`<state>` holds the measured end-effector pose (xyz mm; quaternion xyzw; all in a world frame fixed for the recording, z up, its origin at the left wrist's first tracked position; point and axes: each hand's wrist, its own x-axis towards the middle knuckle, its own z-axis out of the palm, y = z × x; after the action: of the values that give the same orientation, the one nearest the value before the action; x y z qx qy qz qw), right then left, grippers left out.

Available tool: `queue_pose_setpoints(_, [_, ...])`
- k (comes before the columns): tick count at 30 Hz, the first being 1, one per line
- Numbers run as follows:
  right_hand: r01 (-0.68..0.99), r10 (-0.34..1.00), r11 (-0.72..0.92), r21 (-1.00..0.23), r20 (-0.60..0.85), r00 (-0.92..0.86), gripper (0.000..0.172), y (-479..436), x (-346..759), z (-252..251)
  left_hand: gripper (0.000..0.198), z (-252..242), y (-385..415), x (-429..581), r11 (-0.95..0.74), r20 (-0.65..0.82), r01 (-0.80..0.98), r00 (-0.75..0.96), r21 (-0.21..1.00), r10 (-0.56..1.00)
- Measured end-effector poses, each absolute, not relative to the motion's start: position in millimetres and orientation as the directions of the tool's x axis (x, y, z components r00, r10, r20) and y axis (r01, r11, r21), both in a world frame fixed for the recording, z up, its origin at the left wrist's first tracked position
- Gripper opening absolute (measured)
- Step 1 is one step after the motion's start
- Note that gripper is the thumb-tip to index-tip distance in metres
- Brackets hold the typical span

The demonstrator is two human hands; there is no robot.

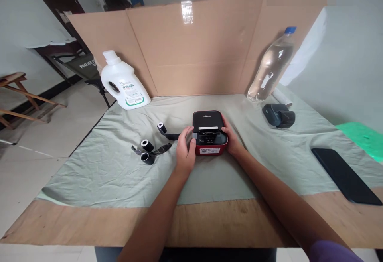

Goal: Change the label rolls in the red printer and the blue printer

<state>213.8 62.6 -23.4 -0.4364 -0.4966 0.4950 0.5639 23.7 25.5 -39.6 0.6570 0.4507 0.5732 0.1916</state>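
Observation:
A small black and red printer (pixel 209 121) sits on the green cloth, with a white label on its red front. My left hand (pixel 185 150) rests against its left side, fingertips at the lid's edge. From the right, my right hand (pixel 233 140) grips the printer, its thumb on the top edge and the other fingers mostly hidden behind the side. Just left of the printer lie black paper rolls: one roll (pixel 162 127) trails a dark strip towards my left hand. Nearer to me are another roll (pixel 147 145) and a curled black piece (pixel 147 158).
A white jug (pixel 124 82) stands at the back left, a clear bottle with a blue cap (pixel 273 66) at the back right. A dark tape dispenser-like object (pixel 278 115) and a phone (pixel 345 174) lie on the right. Cardboard (pixel 194 54) walls the table's back.

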Motion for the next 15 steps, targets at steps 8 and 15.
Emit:
queue_pose_setpoints(8, [-0.385, 0.986, 0.161, -0.909, 0.169, 0.013, 0.075, 70, 212, -33, 0.038, -37, 26, 22, -0.535, 0.596, 0.444, 0.003, 0.719, 0.803])
queue_pose_setpoints(15, [-0.339, 0.996, 0.088, -0.937, 0.082, 0.03, 0.083, 73, 214, -33, 0.036, -46, 40, 22, -0.524, 0.545, 0.353, 0.044, 0.775, 0.837])
